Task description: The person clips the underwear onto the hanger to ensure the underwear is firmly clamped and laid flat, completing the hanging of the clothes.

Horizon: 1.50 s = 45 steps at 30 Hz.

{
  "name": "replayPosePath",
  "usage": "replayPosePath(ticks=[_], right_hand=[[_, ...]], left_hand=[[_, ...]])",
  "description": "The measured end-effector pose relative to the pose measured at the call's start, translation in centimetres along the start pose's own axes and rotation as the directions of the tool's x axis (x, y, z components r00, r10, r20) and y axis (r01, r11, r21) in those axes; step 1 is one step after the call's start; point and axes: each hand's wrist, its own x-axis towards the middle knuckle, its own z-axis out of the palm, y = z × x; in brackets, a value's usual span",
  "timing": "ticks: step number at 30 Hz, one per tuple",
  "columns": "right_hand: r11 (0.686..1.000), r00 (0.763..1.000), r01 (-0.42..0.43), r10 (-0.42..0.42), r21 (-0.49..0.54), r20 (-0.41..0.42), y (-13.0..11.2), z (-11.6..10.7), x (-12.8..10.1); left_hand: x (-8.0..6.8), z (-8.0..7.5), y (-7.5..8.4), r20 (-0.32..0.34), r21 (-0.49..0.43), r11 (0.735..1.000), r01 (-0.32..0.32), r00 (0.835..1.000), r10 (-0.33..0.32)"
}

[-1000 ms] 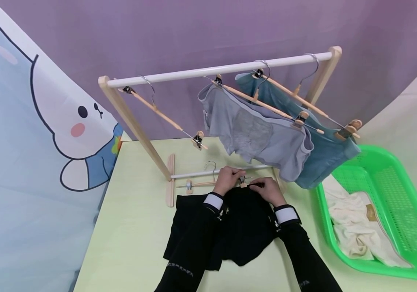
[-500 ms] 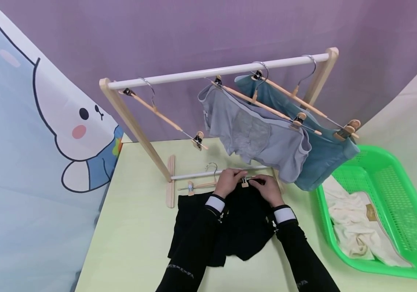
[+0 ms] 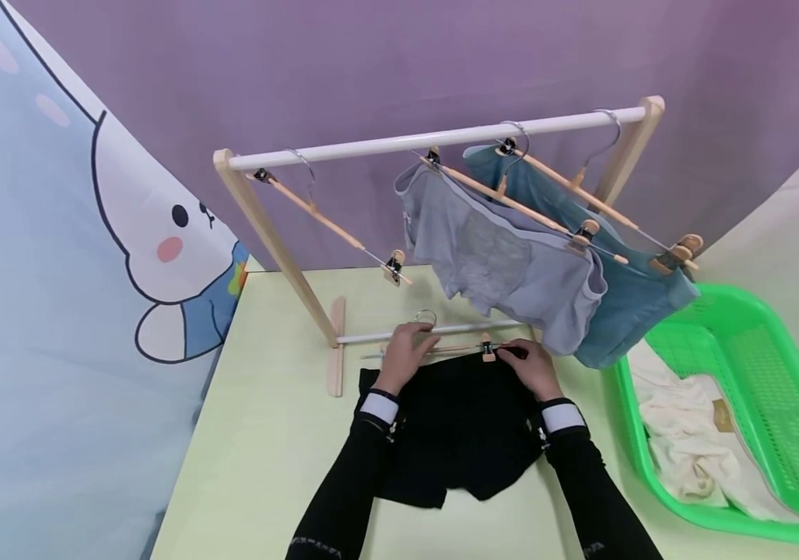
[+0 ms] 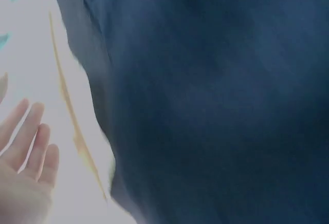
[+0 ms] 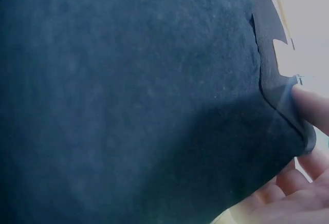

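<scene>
Black shorts (image 3: 465, 428) lie spread on the table under both forearms, waistband toward the rack. Along that waistband lies a wooden clip hanger (image 3: 451, 350), its right clip (image 3: 488, 349) on the shorts' edge. My right hand (image 3: 534, 371) pinches the waistband's right corner just beside this clip; in the right wrist view the thumb (image 5: 313, 108) presses on the dark cloth. Over the hanger's left part is my left hand (image 3: 404, 358), which hides the left clip. Its fingers (image 4: 36, 147) are relaxed and apart from the cloth in the left wrist view.
A small clothes rack with a white rail (image 3: 434, 138) stands behind. From it hang grey shorts (image 3: 490, 241), blue shorts (image 3: 640, 311) and a bare clip hanger (image 3: 329, 223). At the right, a green basket (image 3: 784, 404) holds cream clothing (image 3: 693, 435).
My left hand has left the right clip and moved left along the hanger. My right hand stays at the waistband's corner. The whole head view has shifted slightly.
</scene>
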Motion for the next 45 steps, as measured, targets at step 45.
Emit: replayPosePath(ticks=[45], right_hand=[[0.709, 0.894, 0.437, -0.278, -0.554, 0.351, -11.1, 16.2, 3.2]], left_hand=[[-7.3, -5.1, -4.6, -0.243, 0.476, 0.834, 0.280, 0.953, -0.181]])
